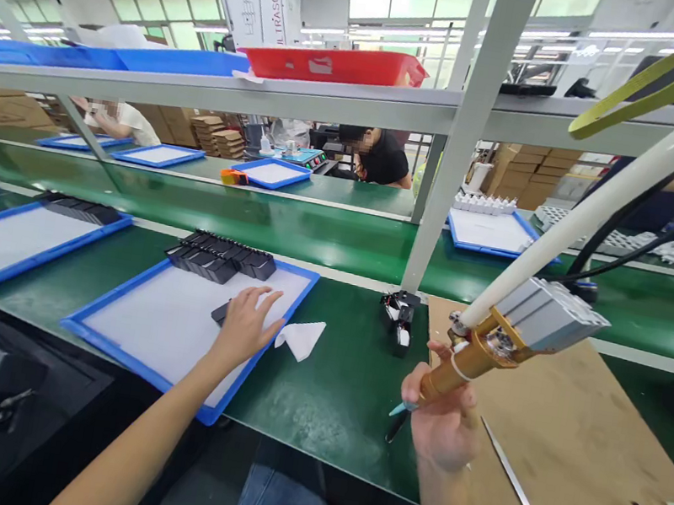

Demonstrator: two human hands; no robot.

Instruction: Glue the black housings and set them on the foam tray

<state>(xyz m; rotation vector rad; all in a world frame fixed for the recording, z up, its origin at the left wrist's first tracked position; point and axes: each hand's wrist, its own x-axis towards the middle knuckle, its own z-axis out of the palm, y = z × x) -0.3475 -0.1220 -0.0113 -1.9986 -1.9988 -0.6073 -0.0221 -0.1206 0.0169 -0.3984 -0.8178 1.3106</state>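
My left hand (245, 323) is over the right part of a blue-rimmed white tray (165, 328), fingers apart, beside a small black block (220, 313). Whether it touches the block is unclear. More black blocks (221, 258) stand in rows at the tray's back edge. My right hand (444, 419) is wrapped round a gold cylindrical tool (457, 372) with a grey ribbed metal block (550, 316) at its upper end. A white cloth or paper (301, 339) lies just right of the tray.
A brown board (563, 442) covers the right of the green bench, with a thin metal strip (517, 486) on it. Black parts (398, 318) lie near the upright post (454, 160). A second tray (13, 235) is at left. People sit beyond the shelf.
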